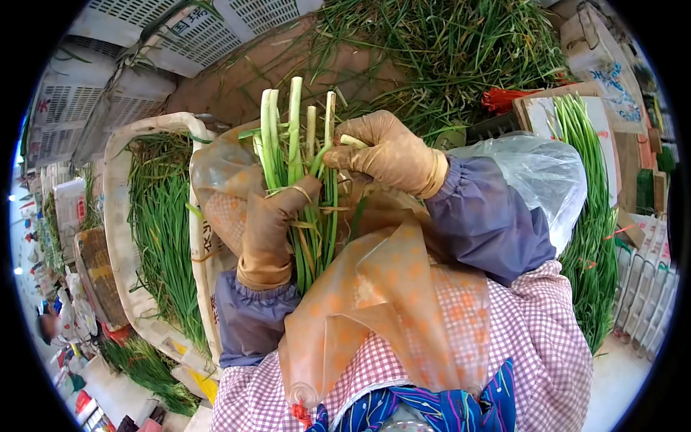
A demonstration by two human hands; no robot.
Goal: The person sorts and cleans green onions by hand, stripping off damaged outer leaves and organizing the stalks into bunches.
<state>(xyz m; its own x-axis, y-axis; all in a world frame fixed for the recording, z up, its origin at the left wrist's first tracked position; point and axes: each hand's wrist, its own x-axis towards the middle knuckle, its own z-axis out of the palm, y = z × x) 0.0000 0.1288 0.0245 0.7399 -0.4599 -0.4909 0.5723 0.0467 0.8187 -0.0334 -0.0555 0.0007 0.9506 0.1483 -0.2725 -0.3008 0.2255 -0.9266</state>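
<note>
My left hand (273, 230), in a tan glove, is closed around a bunch of green stalks (295, 133) resembling scallions. Their thick pale ends point up and away from me, and the leaves hang down toward my lap. My right hand (385, 155), gloved too, is closed beside the bunch. Its fingers pinch one stalk, whose pale cut end (353, 141) pokes out near the thumb. Exactly where that stalk joins the bunch is hidden. An orange-spotted plastic apron (374, 295) drapes over my lap beneath both hands.
Left of me stands a white crate (115, 216) of long green leaves. Loose leaf trimmings (446, 57) heap up ahead. At right, bundled long greens (594, 266) lie beside a clear plastic bag (547, 173). Red ties (504, 99) rest farther off, and white crates (194, 43) line the back left.
</note>
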